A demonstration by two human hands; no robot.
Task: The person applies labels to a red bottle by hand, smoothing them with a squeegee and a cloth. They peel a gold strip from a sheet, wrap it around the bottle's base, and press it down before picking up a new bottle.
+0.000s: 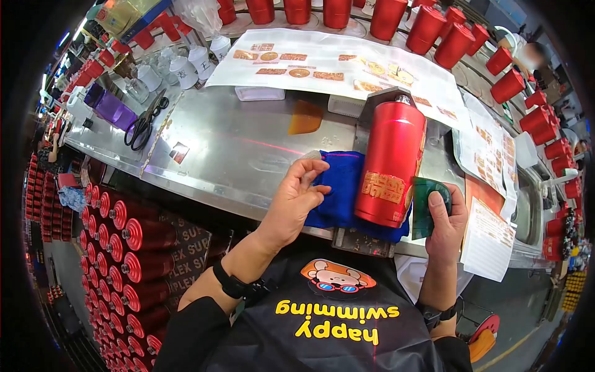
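Observation:
A shiny red metal bottle [392, 149] lies tilted on a blue cloth [335, 198], its neck pointing to the far side of the bench. A gold-patterned decal [382, 188] shows near its lower end, and more gold runs along its right edge. My right hand [447, 223] grips a translucent green scraper [424, 214], whose edge is close by the bottle's right side. On the other side, my left hand [294, 201] is at the left edge of the cloth, fingers bent with a gap between thumb and fingertips. A small pale translucent piece [310, 155] shows beside its fingertips.
Printed decal sheets [297, 59] cover the back of the metal bench [217, 149]. An amber scraper [305, 118], black scissors [146, 124] and white bottles [183, 72] are on it. Red bottles [149, 239] are stacked at lower left; others [455, 44] line a curved conveyor. A person [524, 56] is at far right.

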